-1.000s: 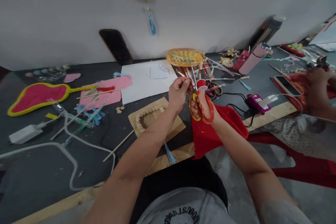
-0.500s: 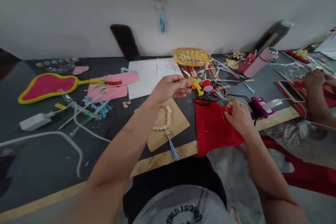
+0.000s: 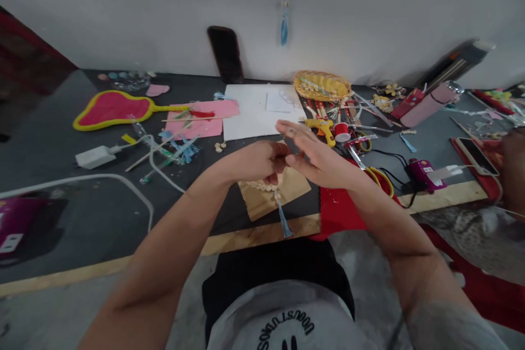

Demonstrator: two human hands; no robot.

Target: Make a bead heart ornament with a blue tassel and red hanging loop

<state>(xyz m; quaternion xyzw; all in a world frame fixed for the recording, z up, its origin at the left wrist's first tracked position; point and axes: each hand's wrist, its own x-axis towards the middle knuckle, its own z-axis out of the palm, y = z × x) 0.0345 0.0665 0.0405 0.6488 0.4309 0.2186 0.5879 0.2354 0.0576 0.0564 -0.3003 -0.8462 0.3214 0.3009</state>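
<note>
My left hand is closed in a pinch above a brown paper sheet. Whatever its fingertips hold is too small to make out. My right hand meets it from the right, thumb by the left fingertips, its other fingers stretched out flat. Under my left hand lies a cream beaded string, partly covered, with a light blue tassel hanging toward the table edge. Scissors with red and yellow handles lie beyond my right wrist, by a red cloth.
Behind my hands are a yellow glue gun, a red thread spool and a yellow basket. A pink-and-yellow paddle shape and white cable lie left. A pink bottle and another person's arm are right.
My right hand has let go of the scissors, which now lie on the table, and has moved left to my left hand. My left hand has come lower, over the beaded string.
</note>
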